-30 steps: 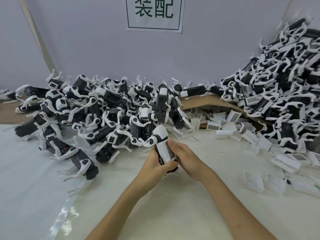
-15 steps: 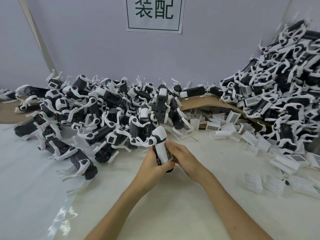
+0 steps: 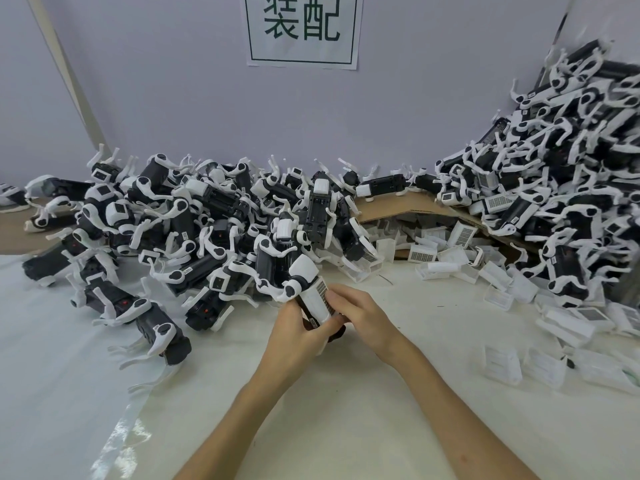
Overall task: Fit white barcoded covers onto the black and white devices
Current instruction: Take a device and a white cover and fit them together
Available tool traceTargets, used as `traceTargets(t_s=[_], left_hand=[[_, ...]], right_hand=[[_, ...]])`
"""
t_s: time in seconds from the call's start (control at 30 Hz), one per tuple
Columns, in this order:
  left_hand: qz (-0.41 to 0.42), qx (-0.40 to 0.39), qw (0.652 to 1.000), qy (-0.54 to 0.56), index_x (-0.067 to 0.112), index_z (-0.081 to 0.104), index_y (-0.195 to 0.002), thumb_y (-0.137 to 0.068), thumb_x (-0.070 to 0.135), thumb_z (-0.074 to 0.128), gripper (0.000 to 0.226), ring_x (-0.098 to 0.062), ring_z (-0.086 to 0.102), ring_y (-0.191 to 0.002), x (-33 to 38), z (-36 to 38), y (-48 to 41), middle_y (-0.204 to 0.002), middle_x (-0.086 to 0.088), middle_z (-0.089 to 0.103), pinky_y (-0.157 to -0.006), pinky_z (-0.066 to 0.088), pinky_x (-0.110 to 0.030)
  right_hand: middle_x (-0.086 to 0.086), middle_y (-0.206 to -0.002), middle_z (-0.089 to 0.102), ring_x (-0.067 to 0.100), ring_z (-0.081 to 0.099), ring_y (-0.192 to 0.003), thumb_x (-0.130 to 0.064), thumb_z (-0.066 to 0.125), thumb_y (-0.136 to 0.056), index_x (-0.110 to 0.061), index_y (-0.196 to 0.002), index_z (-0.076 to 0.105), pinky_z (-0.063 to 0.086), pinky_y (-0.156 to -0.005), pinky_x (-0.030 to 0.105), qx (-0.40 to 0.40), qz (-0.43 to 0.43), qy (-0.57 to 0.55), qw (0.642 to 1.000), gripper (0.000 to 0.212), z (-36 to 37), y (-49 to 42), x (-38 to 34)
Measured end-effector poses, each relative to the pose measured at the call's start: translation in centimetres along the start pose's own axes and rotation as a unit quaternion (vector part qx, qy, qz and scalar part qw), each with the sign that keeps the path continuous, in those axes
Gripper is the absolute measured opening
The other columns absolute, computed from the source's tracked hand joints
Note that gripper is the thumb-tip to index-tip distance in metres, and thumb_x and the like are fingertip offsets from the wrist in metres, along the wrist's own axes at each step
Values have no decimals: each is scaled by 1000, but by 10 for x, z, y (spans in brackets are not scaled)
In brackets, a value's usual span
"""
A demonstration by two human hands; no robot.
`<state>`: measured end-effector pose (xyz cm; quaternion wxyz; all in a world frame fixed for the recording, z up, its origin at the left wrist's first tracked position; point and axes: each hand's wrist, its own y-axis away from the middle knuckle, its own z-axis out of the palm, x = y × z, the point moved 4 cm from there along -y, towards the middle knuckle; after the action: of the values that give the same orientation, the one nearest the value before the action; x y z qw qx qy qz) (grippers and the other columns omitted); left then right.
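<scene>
Your left hand (image 3: 294,327) still grips the device (image 3: 302,271); your right hand (image 3: 360,313) has slid up, pinching the cover (image 3: 316,301) down, probably nearly seated.

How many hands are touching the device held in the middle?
2. The left hand grips the device from the left side; the right hand holds the white barcoded cover on it from the right. No other hand shows.

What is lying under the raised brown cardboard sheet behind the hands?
Loose white covers lie under the cardboard sheet, some with barcode labels showing. How far back they go cannot be seen: the sheet and the devices piled on it hide the rest.
</scene>
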<state>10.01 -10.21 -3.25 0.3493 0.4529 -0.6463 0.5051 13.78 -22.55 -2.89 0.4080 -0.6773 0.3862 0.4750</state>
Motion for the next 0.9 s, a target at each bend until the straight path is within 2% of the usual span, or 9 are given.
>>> traceTargets(t_s=[0.07, 0.17, 0.27, 0.33, 0.43, 0.53, 0.7, 0.8, 0.9], left_hand=[[-14, 20, 997, -71, 39, 62, -83, -86, 42, 72, 11, 0, 66, -71, -3, -3, 1, -78, 21, 70, -60, 50, -20], [-60, 53, 986, -148, 40, 58, -84, -73, 69, 63, 31, 3, 63, -76, -7, -7, 2, -81, 25, 67, -63, 51, -27], [-90, 56, 974, -202, 39, 55, -80, -59, 85, 48, 51, 5, 60, -72, -7, -8, 3, -79, 33, 62, -58, 45, -27], [-97, 62, 970, -214, 37, 54, -78, -56, 88, 44, 56, 3, 60, -71, -7, -8, 3, -76, 24, 64, -55, 39, -24], [-90, 55, 977, -185, 36, 59, -85, -61, 85, 49, 56, -3, 61, -69, -9, -7, 2, -75, 11, 65, -58, 44, -27], [-76, 53, 986, -139, 35, 64, -96, -83, 63, 65, 32, -8, 60, -72, -13, -9, 0, -84, 9, 66, -68, 51, -34], [-58, 64, 990, -113, 32, 65, -102, -93, 41, 66, 13, -9, 59, -77, -18, -10, -1, -90, 14, 65, -66, 44, -23], [-66, 61, 991, -95, 28, 64, -105, -95, 38, 65, 14, -11, 63, -84, -21, -10, -2, -95, 14, 67, -73, 52, -32], [-78, 58, 991, -87, 32, 61, -102, -96, 44, 62, 14, -15, 65, -81, -23, -9, -3, -96, 13, 67, -74, 55, -37]], right_hand=[[2, -87, 66, 10, 59, -78, -14, 44, -106, 3, -107, 67, 47, -77, 26, 6, 2, 16, 1000, 29, -1, 0, 0], [11, -87, 62, 17, 55, -81, -16, 45, -106, 9, -103, 65, 44, -79, 32, 11, 3, 24, 1000, 32, -2, 1, 0], [9, -80, 60, 16, 56, -76, -18, 48, -105, 7, -94, 65, 46, -73, 28, 22, 2, 3, 1000, 32, -4, 2, 0], [3, -72, 61, 13, 58, -68, -18, 51, -104, 1, -89, 65, 49, -64, 24, 23, 7, -20, 1000, 28, -5, 2, 0], [-2, -73, 66, 10, 63, -65, -18, 54, -102, -2, -98, 65, 51, -59, 20, 33, 17, -53, 998, 20, -6, 1, 2], [2, -92, 74, 8, 71, -79, -18, 59, -100, 0, -115, 60, 52, -67, 17, 63, 28, -83, 994, 24, -9, 0, 4], [4, -107, 75, 6, 72, -94, -18, 58, -100, -4, -122, 61, 51, -77, 15, 62, 19, -92, 994, 26, -10, -1, 6], [2, -113, 74, 7, 69, -104, -18, 54, -103, -7, -125, 64, 51, -85, 17, 42, 10, -67, 997, 27, -7, -2, 6], [1, -113, 75, 10, 70, -106, -19, 54, -103, -10, -122, 66, 52, -87, 20, 41, -2, -64, 997, 25, -6, -2, 5]])
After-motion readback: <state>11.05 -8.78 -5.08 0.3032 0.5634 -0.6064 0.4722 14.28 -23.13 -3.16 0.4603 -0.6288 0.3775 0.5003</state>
